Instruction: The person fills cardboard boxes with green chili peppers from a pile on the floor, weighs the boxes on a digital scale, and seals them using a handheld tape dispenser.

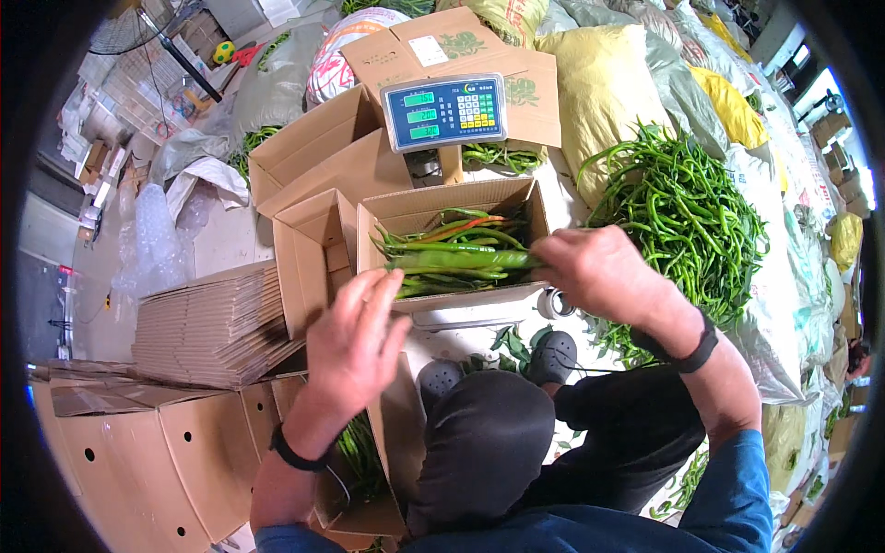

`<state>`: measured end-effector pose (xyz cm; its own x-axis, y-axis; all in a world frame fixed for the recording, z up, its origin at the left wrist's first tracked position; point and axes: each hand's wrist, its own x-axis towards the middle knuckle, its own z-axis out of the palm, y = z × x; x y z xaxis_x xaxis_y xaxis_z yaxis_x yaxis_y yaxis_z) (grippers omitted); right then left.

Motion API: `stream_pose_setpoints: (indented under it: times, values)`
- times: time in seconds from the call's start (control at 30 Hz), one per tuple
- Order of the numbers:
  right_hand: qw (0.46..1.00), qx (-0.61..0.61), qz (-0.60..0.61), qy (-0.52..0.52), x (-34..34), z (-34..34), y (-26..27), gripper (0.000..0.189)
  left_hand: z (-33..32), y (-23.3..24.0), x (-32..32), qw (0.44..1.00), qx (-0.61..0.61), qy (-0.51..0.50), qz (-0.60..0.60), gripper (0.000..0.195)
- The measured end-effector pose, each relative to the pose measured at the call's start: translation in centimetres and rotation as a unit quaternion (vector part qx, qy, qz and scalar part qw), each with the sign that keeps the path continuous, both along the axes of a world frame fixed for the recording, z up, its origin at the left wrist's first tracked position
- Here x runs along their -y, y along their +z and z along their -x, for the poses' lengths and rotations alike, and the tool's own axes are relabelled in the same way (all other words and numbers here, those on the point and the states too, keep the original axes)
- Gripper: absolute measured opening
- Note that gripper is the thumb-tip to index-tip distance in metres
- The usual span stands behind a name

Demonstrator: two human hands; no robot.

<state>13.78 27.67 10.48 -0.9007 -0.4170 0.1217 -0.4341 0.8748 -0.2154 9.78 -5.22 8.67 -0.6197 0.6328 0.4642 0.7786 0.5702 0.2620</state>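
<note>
In front of me stands an open cardboard box (442, 198) with long green chili peppers (449, 285) and a reddish one (463, 227) inside. My right hand (594, 266), at the box's right side, grips the ends of a few green peppers (477, 260), blurred by motion, which lie crosswise over the others. My left hand (356, 339) is at the front left corner, fingers apart and nothing in it. Its fingertips are close to the peppers' left ends; whether they touch is unclear. Behind the box rises a digital scale display (446, 112) with lit green readouts.
A large heap of green chili peppers (684, 214) lies at the right, by a yellow woven sack (601, 97). Empty cartons (311, 256) and a stack of flattened cardboard (207, 328) are on the left. Another box with peppers (359, 449) sits below my left arm. A tape roll (556, 304) lies near the right hand.
</note>
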Motion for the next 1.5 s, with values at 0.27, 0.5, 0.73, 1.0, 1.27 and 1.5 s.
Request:
stream_pose_setpoints:
  times: [0.27, 0.5, 0.73, 1.0, 1.27, 1.5]
  values:
    - [0.985, -0.075, -0.038, 0.15, 7.5, -1.6, 0.9, 0.029, -4.8, -0.1, 2.8, 0.964, 0.25, 0.048, 0.084, 0.026]
    - [0.972, -0.212, 0.074, 0.066, 4.9, -2.2, 1.4, 0.043, -12.7, 0.9, 12.1, 0.782, 0.546, 0.3, -0.018, 0.017]
    - [0.985, 0.025, 0.173, 0.007, 1.5, -2.1, -0.8, 0.032, -21.4, -8.6, 17.7, 0.628, 0.655, 0.349, -0.236, 0.028]
    - [0.993, 0.104, 0.031, -0.036, -1.8, -0.2, -4.3, 0.043, -13.4, -5.0, 16.1, 0.812, 0.523, 0.179, 0.188, 0.042]
    - [0.987, 0.135, -0.05, 0.064, 4.1, 9.0, -9.1, 0.076, 8.9, -10.2, 6.8, 0.807, 0.517, 0.216, -0.184, 0.058]
    - [0.955, 0.124, -0.056, 0.264, 15.1, 16.0, -14.0, 0.042, 9.6, -11.0, 3.6, 0.741, 0.646, 0.18, -0.028, 0.044]
